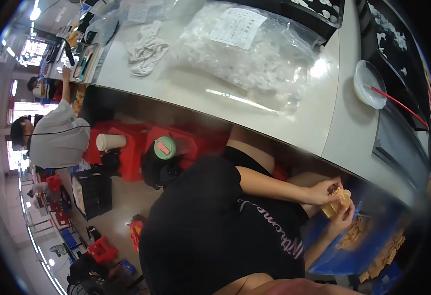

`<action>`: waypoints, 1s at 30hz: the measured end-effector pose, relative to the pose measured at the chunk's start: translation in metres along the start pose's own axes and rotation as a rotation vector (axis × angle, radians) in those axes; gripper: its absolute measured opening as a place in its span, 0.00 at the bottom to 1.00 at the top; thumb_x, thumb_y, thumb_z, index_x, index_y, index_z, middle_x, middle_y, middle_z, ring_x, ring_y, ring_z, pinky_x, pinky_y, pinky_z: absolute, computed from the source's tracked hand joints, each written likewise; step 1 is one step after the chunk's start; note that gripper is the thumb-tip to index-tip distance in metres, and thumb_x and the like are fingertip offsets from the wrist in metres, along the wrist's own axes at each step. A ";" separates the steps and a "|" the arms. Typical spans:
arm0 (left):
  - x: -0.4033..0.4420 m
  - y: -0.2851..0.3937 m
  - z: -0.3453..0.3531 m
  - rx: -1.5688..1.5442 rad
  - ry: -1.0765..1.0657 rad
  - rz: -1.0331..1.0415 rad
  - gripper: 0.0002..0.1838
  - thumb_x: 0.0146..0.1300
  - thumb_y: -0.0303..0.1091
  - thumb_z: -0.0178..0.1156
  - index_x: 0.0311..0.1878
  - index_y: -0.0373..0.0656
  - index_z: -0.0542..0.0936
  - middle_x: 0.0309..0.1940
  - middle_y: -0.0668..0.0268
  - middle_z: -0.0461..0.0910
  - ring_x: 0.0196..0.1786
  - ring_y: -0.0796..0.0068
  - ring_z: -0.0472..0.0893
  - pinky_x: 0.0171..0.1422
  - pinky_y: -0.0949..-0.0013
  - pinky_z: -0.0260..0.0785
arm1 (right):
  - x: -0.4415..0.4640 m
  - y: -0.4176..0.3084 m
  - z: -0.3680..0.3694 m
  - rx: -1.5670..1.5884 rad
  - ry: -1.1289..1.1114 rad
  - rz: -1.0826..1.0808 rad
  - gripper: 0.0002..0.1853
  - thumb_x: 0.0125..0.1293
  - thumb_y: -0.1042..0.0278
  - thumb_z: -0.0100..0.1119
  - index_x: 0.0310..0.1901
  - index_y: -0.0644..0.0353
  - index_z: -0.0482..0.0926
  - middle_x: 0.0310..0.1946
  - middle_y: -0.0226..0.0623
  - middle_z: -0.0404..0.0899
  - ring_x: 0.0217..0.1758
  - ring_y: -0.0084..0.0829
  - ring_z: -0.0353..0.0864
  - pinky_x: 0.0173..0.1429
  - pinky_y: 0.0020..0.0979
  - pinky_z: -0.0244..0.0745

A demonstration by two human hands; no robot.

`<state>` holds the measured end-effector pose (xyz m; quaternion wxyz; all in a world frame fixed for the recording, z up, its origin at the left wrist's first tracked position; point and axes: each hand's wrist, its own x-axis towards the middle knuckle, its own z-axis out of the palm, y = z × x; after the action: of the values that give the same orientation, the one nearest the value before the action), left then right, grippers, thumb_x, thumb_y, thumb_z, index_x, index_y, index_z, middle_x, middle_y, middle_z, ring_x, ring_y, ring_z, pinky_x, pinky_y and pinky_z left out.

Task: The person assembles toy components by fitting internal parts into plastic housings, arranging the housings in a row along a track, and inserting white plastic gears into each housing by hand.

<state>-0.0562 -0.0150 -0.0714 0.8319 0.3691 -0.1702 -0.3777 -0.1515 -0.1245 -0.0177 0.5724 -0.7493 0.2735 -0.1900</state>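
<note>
Close together at the lower right, over a blue bin (pixel 333 260), are my two hands. My left hand (pixel 321 192) has its fingers closed around a small tan piece (pixel 343 196) with an uneven edge. My right hand (pixel 342 221) pinches the same piece from the other side. A yellowish block-like part (pixel 329 210) shows between the hands; whether it is joined to the tan piece, I cannot tell. Several similar tan pieces (pixel 355 233) lie in the bin just below my right hand.
On the white table (pixel 200 101) lie a clear bag of whitish parts (pixel 254 59) and a crumpled cloth (pixel 147 49). Black trays (pixel 394 44) and a round container (pixel 367 84) with a red stick are at right. A co-worker (pixel 58 132), red stools (pixel 132 162) and cups are at left.
</note>
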 end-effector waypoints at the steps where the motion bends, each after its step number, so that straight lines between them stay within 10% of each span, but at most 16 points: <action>1: 0.001 -0.002 0.000 0.004 -0.006 0.002 0.16 0.66 0.31 0.62 0.52 0.42 0.67 0.43 0.63 0.77 0.48 0.77 0.77 0.50 0.71 0.74 | -0.001 -0.001 0.001 0.004 0.022 0.004 0.19 0.70 0.62 0.60 0.53 0.69 0.74 0.49 0.39 0.78 0.52 0.30 0.77 0.59 0.29 0.70; 30: -0.016 0.042 -0.003 0.178 -0.062 -0.068 0.23 0.63 0.27 0.64 0.60 0.34 0.71 0.47 0.63 0.79 0.51 0.79 0.77 0.55 0.73 0.73 | -0.009 -0.008 0.017 0.255 0.148 0.085 0.13 0.70 0.70 0.57 0.51 0.68 0.73 0.51 0.39 0.75 0.52 0.27 0.74 0.59 0.27 0.67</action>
<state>-0.0439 0.0173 -0.0427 0.7768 0.4352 -0.2161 -0.4005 -0.1469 -0.1041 -0.0144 0.6488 -0.6422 0.3200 -0.2535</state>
